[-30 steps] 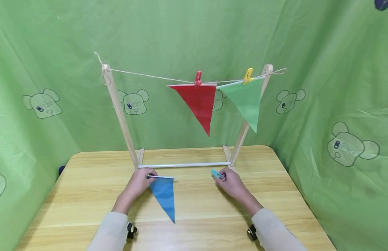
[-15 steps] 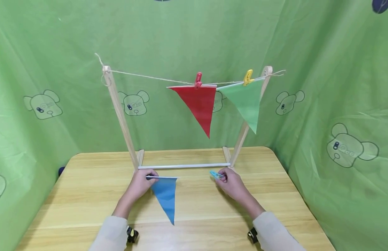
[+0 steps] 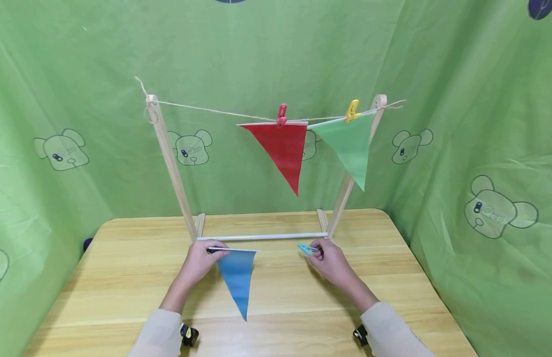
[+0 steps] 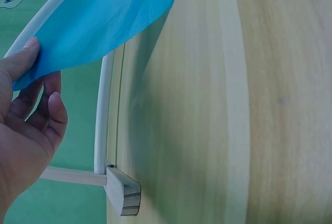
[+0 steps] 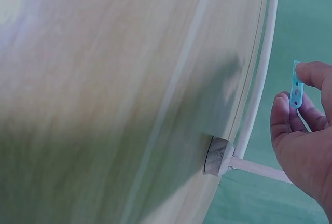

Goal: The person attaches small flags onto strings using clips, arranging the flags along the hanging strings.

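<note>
My left hand (image 3: 203, 260) pinches the blue triangular pennant (image 3: 238, 277) near the left end of its white top edge. In the left wrist view the thumb lies on that edge, and the pennant (image 4: 98, 24) stretches away from it above the table. A light-blue clothespin (image 3: 306, 249) is held between the thumb and fingers of my right hand (image 3: 330, 260); the right wrist view shows the clothespin (image 5: 296, 86) from its narrow side. Beyond both hands, a red pennant (image 3: 287, 148) hangs from the string (image 3: 213, 109) by a red clothespin (image 3: 282, 115), and a green pennant (image 3: 349, 141) by a yellow clothespin (image 3: 353, 110).
Two wooden posts, left (image 3: 171, 163) and right (image 3: 343, 198), hold the string up at the back of the table (image 3: 285, 317). A white rod (image 3: 262, 237) joins them low down, just beyond my hands. Green curtain (image 3: 240, 54) surrounds the table.
The blue pennant has shifted slightly right in the left hand's grip, its top edge now reaching further right. The right hand has barely moved, with the clothespin turning a little.
</note>
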Tool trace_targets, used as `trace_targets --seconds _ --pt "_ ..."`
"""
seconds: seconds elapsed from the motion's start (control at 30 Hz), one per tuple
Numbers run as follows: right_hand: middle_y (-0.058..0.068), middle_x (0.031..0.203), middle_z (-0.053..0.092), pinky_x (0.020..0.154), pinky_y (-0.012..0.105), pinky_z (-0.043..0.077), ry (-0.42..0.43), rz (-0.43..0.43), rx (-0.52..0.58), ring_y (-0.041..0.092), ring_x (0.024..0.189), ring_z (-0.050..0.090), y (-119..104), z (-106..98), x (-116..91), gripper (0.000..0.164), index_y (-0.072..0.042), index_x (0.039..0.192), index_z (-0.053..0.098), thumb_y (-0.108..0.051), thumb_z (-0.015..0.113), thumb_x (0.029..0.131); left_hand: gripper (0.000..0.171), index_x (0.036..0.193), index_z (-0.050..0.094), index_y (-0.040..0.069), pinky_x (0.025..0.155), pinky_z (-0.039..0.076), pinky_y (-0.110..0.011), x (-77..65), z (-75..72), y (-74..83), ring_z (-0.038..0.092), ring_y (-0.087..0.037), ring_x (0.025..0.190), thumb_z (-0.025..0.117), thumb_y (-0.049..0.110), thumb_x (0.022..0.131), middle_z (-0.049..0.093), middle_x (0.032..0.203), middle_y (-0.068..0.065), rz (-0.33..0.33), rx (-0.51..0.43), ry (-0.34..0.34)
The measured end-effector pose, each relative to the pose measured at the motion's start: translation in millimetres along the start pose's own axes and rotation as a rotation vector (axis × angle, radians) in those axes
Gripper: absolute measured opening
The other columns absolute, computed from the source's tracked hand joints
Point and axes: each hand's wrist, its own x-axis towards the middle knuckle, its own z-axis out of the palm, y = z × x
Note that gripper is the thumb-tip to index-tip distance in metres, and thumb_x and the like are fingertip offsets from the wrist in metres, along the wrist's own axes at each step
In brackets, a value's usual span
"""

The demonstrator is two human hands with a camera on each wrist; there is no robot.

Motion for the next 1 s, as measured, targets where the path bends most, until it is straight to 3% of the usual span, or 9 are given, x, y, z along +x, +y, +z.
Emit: trace_targets --seconds 0.37,0.67,1.0 --pt "0.007 0.099 0.061 0.073 0.018 0.055 0.027 0.005 0.024 0.015 0.086 0.057 0 -1 -3 0.031 -0.001 0.116 0.062 -0.008 0.078 0.09 0.008 0.095 0.08 0.008 0.068 0.057 -0.021 1.4 -1.3 11.7 0.067 -0.011 0.081 0.081 0.006 0.087 0.078 0.095 -0.009 -0.083 -0.048 -0.011" --pt "0.007 0.098 0.06 0.072 0.018 0.055 0.086 -0.034 0.034 0.015 0.085 0.057 -3 -4 -3 0.028 -0.002 0.117 0.065 -0.005 0.075 0.091 0.009 0.096 0.079 0.006 0.068 0.056 -0.021 3.7 -2.3 20.3 0.065 -0.009 0.077 0.081 0.006 0.088 0.077 0.092 -0.01 -0.048 -0.078 0.032" --pt "0.008 0.099 0.063 0.077 0.019 0.057 0.111 -0.076 0.046 0.016 0.089 0.061 -15 -8 -3 0.027 -0.002 0.114 0.066 -0.002 0.076 0.089 0.01 0.1 0.078 0.002 0.066 0.054 -0.022 4.0 -4.3 30.5 0.062 -0.011 0.077 0.078 0.008 0.092 0.075 0.094 -0.013 -0.06 -0.113 0.066"
